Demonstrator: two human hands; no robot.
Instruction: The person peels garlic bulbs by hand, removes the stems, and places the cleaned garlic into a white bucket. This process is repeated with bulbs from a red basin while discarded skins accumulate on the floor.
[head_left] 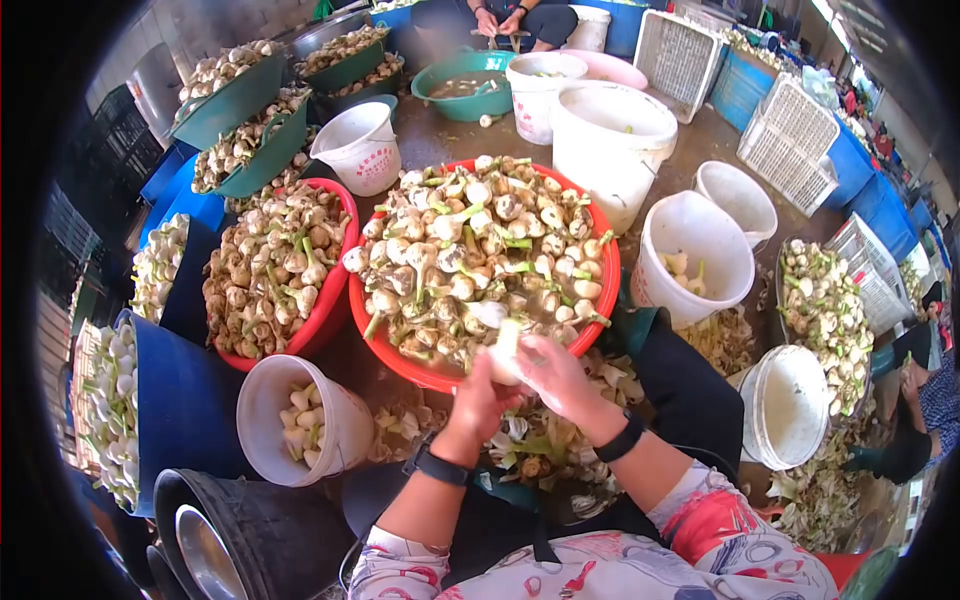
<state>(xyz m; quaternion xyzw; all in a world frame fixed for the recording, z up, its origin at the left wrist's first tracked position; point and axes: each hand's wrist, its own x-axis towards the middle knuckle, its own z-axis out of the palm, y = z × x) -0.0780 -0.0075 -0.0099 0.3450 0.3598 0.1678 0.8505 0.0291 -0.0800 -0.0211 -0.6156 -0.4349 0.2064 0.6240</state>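
Observation:
Over the near rim of a large red basin, my two hands meet at one pale garlic bulb with a short stem stub. My left hand grips its lower left side with closed fingers. From the right, my right hand pinches the same bulb, its fingers partly blurred. The basin is heaped with garlic bulbs, many with dirty skins and green stems, lying in murky water. Peeled skins and leaves lie on the ground below my hands.
A white bucket with clean bulbs stands at left, another white bucket at right. A second red basin of garlic adjoins mine. Blue barrels line the left. Across from me sits a person beside a green basin.

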